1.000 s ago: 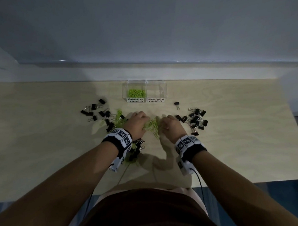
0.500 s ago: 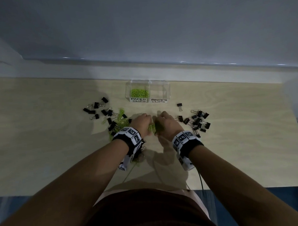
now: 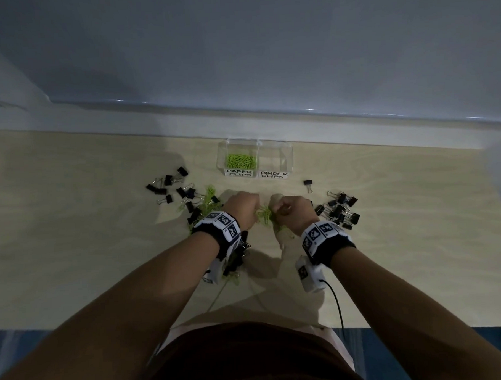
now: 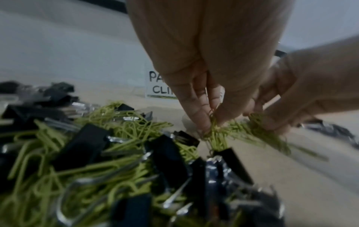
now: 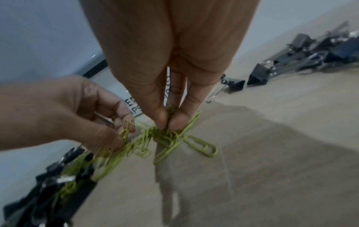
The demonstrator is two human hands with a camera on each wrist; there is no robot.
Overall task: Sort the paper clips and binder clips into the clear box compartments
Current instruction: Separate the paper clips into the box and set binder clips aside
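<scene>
Fingertips of our left hand (image 3: 242,205) and right hand (image 3: 291,210) are pinching one tangled clump of green paper clips (image 5: 167,138), seemingly just above the table (image 3: 390,255), near the clear box (image 3: 288,159), binder clips (image 3: 338,209) lying alongside.

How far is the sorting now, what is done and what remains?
Done: some paper clips lie in the box, PAPER CLIPS side; the BINDER CLIPS side looks empty. In hand: left hand and right hand pinch a green bunch. Left: every binder clip, plus the mixed pile.
</scene>
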